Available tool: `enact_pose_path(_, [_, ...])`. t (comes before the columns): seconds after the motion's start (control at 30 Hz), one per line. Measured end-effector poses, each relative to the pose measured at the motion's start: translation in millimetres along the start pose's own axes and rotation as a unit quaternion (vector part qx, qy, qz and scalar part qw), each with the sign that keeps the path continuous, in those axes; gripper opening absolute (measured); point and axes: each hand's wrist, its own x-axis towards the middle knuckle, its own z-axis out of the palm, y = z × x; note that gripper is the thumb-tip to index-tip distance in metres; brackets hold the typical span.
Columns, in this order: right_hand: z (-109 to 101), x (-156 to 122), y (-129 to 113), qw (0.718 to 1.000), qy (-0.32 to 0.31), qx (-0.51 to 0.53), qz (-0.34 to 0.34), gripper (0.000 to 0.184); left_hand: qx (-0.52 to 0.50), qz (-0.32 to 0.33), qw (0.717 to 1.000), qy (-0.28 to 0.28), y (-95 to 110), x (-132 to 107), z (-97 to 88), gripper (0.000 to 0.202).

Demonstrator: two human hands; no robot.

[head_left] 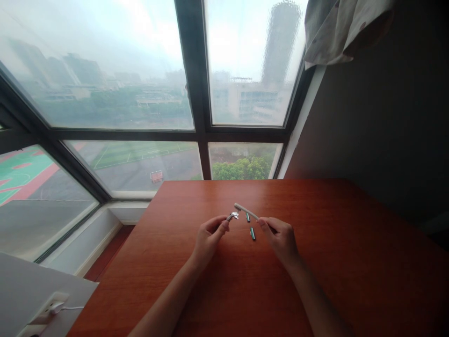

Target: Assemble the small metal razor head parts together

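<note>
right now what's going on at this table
A person is working at a reddish wooden table beside a big window. The right hand holds a slim white handle, and the left hand pinches a small silvery piece at the handle's far end. Two small green pieces lie on the table between the hands.

A: What is near the big window [105, 70]?
B: A brown wood table [351, 243]. A dark wall [386, 117] is on the right.
A: And up high?
B: A spotty cloth [336, 32] hangs in the corner.
A: Down low?
B: A white plug [56, 307] sits in a socket [45, 310].
A: Outside?
B: Green trees [242, 167], a green and red court [21, 175], and a tall tower [280, 42] in fog.
</note>
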Motion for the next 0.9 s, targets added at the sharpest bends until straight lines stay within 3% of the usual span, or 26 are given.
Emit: enact_pose_path(0.9, [-3.9, -1.8, -0.7, 0.996, -0.006, -0.089, -0.03, 0.033, 0.045, 0.02, 0.998, 0.037, -6.0, 2.0, -1.9, 0.029])
